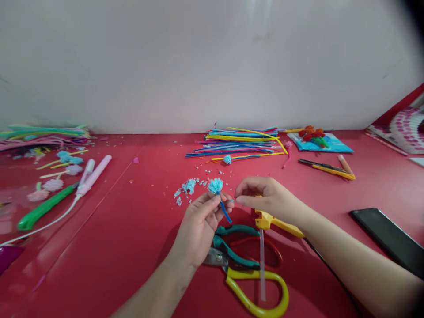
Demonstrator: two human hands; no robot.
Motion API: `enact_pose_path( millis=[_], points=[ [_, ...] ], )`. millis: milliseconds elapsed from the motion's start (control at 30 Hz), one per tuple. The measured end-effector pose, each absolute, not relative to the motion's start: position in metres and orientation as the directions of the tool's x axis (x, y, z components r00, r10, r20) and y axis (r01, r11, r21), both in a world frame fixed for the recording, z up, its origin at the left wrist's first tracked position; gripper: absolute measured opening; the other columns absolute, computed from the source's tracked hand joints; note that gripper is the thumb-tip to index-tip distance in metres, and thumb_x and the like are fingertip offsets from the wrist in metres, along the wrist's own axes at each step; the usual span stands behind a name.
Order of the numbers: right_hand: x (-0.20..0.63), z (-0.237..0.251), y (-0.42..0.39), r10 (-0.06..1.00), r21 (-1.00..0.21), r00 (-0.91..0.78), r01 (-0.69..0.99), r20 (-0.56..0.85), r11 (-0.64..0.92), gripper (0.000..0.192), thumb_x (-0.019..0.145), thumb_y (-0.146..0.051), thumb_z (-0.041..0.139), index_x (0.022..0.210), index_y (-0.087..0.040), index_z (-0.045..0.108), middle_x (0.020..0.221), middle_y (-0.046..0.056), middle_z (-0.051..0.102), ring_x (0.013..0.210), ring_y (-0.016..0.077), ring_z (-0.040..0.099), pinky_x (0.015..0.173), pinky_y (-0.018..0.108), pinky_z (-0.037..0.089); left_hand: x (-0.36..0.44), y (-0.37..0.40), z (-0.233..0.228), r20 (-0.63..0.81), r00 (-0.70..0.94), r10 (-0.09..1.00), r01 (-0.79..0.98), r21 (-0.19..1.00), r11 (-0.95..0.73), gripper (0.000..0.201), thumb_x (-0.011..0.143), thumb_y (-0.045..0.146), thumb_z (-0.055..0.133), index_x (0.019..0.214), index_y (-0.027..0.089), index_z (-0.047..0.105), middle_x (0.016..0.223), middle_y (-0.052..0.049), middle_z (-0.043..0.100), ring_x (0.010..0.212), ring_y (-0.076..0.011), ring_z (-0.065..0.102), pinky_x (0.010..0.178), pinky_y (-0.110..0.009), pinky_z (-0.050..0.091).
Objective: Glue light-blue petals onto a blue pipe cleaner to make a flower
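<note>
My left hand (198, 227) pinches a small blue stem topped with a fluffy light-blue pompom flower (216, 186), holding it upright above the red table (109, 247). My right hand (265, 198) is just to its right, fingertips pinched together at the stem's side, touching a thin blue bit there. Under my hands lie a yellow glue gun (276, 223) with a clear glue stick (262, 265), teal-handled pliers (236, 247) and yellow-handled scissors (255, 287). Light-blue fluff scraps (187, 187) are scattered just left of the flower.
A pile of coloured pipe cleaners (240, 143) lies at the back centre, another pile (43, 134) at far left with small pompom flowers (53, 183). A green-handled tool (44, 207), a white corded wand (92, 174), a cutter (326, 168), a blue packet (319, 142) and a black phone (389, 240) lie around.
</note>
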State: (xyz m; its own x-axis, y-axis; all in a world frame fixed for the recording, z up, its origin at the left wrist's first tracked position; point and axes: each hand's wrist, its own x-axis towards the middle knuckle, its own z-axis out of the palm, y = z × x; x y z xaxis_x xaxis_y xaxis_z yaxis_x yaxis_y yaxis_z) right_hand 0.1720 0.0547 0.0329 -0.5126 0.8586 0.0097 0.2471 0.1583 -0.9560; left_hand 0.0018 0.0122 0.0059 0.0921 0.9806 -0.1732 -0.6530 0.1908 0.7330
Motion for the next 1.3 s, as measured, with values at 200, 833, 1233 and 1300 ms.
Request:
enact_pose_path(
  millis=[200,833,1233,1300],
  points=[
    [0.166,0.031,0.051,0.891,-0.931,-0.451,0.302,0.050,0.205,0.008,0.078,-0.023,0.055,0.074,-0.017,0.058,0.066,-0.003,0.055,0.060,0.0086,0.049,0.055,0.020,0.038,0.003,0.011,0.009,-0.186,0.090,0.978,-0.645,0.738,0.199,0.006,0.075,0.014,0.062,0.070,0.013,0.066,0.079,-0.003,0.065,0.074,-0.0138,0.062,0.074,-0.027,0.049],
    [0.174,0.059,0.039,0.686,-0.495,-0.589,0.483,0.428,0.723,0.012,0.076,-0.009,0.052,0.075,-0.018,0.059,0.070,0.000,0.052,0.067,0.0115,0.046,0.063,0.023,0.037,0.004,0.005,0.008,-0.262,0.133,0.956,-0.294,0.910,0.291,0.010,0.072,0.021,0.062,0.063,0.016,0.063,0.059,0.002,0.052,0.057,-0.0096,0.044,0.055,-0.021,0.033],
    [0.175,0.055,0.042,0.548,-0.278,-0.658,0.477,0.516,0.834,0.018,0.088,-0.017,0.044,0.078,-0.017,0.060,0.072,0.003,0.054,0.067,0.0141,0.044,0.063,0.027,0.035,0.002,0.003,0.006,-0.221,0.130,0.967,-0.252,0.935,0.247,0.008,0.073,0.023,0.064,0.067,0.018,0.065,0.062,0.001,0.052,0.061,-0.0108,0.045,0.060,-0.022,0.035],
    [0.175,0.056,0.041,0.519,-0.227,-0.666,0.479,0.535,0.848,0.020,0.089,-0.017,0.043,0.078,-0.016,0.060,0.072,0.004,0.055,0.067,0.0144,0.043,0.064,0.028,0.035,0.002,0.003,0.007,-0.210,0.128,0.969,-0.249,0.939,0.236,0.008,0.073,0.023,0.063,0.067,0.018,0.065,0.062,0.002,0.051,0.061,-0.0105,0.044,0.060,-0.022,0.035]
  ],
)
